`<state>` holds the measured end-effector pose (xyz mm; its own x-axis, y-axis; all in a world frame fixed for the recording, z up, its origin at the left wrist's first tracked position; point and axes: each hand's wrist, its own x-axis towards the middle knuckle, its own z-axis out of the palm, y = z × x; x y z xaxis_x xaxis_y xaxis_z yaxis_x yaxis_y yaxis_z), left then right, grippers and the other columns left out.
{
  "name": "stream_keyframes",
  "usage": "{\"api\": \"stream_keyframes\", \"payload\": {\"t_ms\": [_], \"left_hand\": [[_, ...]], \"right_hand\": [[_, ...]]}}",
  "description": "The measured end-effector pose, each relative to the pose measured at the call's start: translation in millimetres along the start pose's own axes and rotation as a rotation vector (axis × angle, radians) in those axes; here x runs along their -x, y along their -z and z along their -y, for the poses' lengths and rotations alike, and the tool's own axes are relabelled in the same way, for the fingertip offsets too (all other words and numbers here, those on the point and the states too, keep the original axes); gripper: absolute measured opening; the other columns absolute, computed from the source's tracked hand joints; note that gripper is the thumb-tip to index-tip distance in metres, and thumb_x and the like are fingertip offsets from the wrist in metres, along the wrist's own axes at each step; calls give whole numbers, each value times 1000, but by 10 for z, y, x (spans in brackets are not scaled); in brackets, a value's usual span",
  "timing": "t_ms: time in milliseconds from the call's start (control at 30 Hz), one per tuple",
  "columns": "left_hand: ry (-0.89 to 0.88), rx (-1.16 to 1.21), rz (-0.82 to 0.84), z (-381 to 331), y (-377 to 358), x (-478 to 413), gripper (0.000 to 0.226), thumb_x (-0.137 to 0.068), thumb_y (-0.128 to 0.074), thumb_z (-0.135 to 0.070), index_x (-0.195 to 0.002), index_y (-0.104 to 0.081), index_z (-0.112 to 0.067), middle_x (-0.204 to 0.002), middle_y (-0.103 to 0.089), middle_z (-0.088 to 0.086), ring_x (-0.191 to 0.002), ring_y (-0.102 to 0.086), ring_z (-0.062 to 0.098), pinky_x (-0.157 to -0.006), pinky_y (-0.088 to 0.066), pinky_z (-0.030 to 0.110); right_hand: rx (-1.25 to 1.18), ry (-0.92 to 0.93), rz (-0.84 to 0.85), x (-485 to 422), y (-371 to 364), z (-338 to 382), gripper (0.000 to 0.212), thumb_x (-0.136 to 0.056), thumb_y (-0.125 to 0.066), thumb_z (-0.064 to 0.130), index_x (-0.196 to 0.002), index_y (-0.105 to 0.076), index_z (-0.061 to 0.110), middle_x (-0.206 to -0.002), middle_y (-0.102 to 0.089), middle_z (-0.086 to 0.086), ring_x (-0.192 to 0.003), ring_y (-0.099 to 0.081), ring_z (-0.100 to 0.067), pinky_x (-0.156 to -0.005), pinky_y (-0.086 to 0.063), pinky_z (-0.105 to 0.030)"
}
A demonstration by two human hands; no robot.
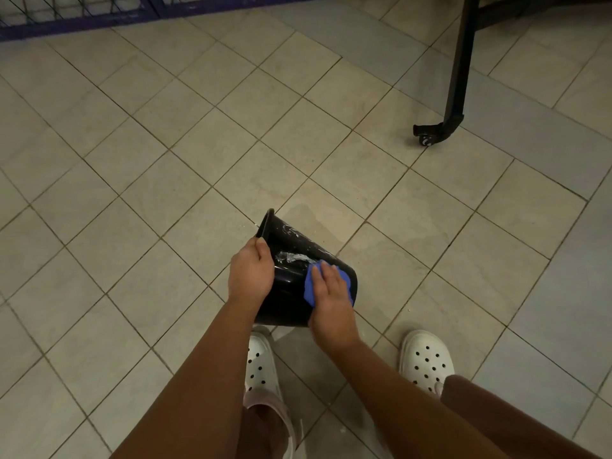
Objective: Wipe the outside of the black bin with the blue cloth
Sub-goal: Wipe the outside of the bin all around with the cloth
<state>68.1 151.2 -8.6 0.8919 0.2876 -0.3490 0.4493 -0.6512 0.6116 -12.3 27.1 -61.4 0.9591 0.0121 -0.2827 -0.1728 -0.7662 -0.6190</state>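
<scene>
- At the far left edge of the tiled floor [132, 160] a blue metal frame with wire mesh [76, 14] runs along the top; it is well apart from you.
- Your left hand [250, 271] is closed on the rim of the black bin [291, 246], fingers curled over the edge.
- The black bin is held tilted in the air above the floor, near the middle of the lower part, with the open mouth to the left and away from you. White smears show on its side.
- Your right hand [328, 303] lies flat, fingers stretched, and presses the blue cloth [309, 286] on the outer wall of the bin, near its base.
- Below the bin your two white clogs [425, 359] stand on the floor, one at each side.
- At the far right a black frame leg with a small wheel [425, 139] stands well apart; nothing blocks your hands.
</scene>
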Motion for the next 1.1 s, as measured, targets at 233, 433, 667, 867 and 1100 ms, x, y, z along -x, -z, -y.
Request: {"api": "stream_keyframes", "payload": {"t_ms": [233, 433, 667, 867, 1100], "left_hand": [[-26, -1, -18, 10, -26, 23, 35, -105, -29, -26, -85, -52, -9, -67, -51, -1, -62, -51, 14, -52, -33, 23], [-24, 18, 19, -15, -16, 28, 32, -105, -30, -25, -84, -51, -12, -69, -53, -1, -64, -53, 10, -53, -35, 21], [-84, 2, 51, -21, -9, 43, 32, -105, -30, -26, -89, -54, -11, -70, -55, -2, -65, -53, 7, -54, -35, 19], [-97, -2, 67, 18, -52, 48, 34, -105, -30, -26, -85, -52, -10, -64, -52, 3, -59, -52, 16, -53, -37, 26], [7, 117, 52, 38, 3, 82, 35, -105, -32, -26, -82, -53, -9, -72, -55, 3, -65, -53, 11, -56, -36, 22]], "right_hand": [[-23, -238, 38, -188, 157, -197, 73, -84, -56, 3, -147, -19, 9, -154, -21, -10, -142, -16, -26, -118, -14, -35], [27, -53, -15, 13, 7, 100, 75, -88, -49, 1, -149, -8, 13, -158, -4, -8, -146, 1, -24, -113, 6, -33], [-9, -144, 49, -301, 168, -92, 72, -85, -56, 4, -147, -21, 13, -154, -23, -7, -142, -18, -21, -117, -13, -33], [30, -156, 5, -92, 59, 46, 76, -85, -55, 6, -148, -13, 15, -157, -13, -5, -145, -8, -22, -118, -6, -34], [18, -6, 87, -273, 151, -23, 74, -85, -58, 6, -147, -20, 14, -155, -21, -6, -144, -15, -21, -120, -11, -35]]}}
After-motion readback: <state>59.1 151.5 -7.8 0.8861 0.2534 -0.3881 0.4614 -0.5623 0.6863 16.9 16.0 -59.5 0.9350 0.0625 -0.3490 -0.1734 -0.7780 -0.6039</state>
